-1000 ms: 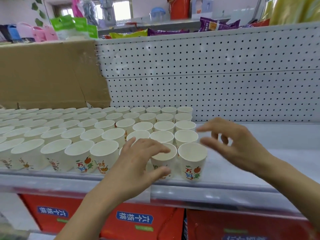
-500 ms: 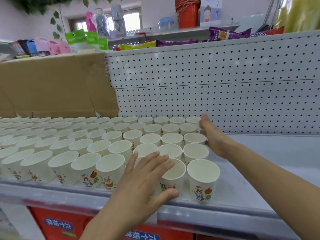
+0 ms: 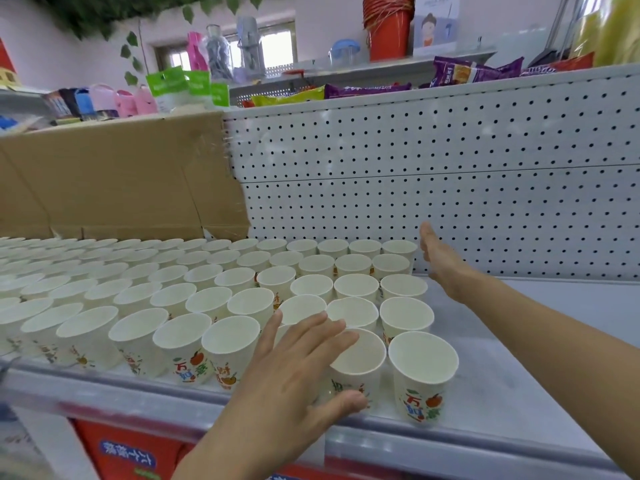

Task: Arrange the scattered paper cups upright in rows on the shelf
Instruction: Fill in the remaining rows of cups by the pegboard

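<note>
The paper cups (image 3: 207,299) stand upright in close rows on the shelf (image 3: 519,341). The left hand (image 3: 294,375) lies over a front-row cup (image 3: 360,358), fingers straight and spread, thumb against its side. The right hand (image 3: 440,261) is flat, fingers straight and holding nothing, just beside the back right cups.

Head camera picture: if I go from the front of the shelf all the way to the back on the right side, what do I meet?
Shelf front rail → front corner cup → right hand → pegboard wall → purple snack bags → red buckets.
</note>
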`<state>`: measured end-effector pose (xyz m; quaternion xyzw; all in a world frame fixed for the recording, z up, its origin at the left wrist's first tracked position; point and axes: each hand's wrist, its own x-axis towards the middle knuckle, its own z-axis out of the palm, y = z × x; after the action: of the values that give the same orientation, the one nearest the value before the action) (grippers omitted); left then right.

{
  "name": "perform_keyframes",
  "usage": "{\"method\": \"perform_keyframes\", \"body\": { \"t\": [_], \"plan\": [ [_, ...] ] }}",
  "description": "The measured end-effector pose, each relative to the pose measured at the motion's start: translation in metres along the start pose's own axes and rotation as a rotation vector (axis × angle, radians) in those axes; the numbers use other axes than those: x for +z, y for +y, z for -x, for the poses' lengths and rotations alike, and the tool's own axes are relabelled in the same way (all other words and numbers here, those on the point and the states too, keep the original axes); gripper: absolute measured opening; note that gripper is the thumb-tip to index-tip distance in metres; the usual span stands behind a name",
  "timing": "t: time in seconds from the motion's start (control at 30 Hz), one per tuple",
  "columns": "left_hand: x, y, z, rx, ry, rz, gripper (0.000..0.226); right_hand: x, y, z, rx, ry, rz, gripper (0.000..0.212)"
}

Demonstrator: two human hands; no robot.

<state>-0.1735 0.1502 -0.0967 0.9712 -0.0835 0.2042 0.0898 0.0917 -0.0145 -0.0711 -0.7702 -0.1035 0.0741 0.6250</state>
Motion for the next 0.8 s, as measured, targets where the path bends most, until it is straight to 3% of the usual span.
{"method": "perform_keyframes", "body": {
  "t": [0.13,0.23,0.3,0.47,0.8],
  "plan": [
    [0.002,-0.003,0.001,0.016,0.025,-0.011,0.067,-0.006,-0.002,0.006,-0.319,0.006,0.313,0.036],
    [0.005,-0.005,0.0,0.025,0.055,0.02,0.06,-0.011,-0.006,0.004,-0.383,-0.071,0.573,0.018],
    [0.008,-0.006,-0.001,0.039,0.072,0.026,0.056,-0.012,-0.01,0.003,-0.373,-0.122,0.697,0.018],
    [0.008,-0.007,-0.001,0.057,0.099,0.038,0.055,-0.01,-0.017,0.003,-0.33,-0.169,0.801,0.04],
    [0.01,-0.008,0.001,0.066,0.115,0.046,0.052,-0.013,-0.019,0.009,-0.337,-0.168,0.848,0.037]
  ]
}}
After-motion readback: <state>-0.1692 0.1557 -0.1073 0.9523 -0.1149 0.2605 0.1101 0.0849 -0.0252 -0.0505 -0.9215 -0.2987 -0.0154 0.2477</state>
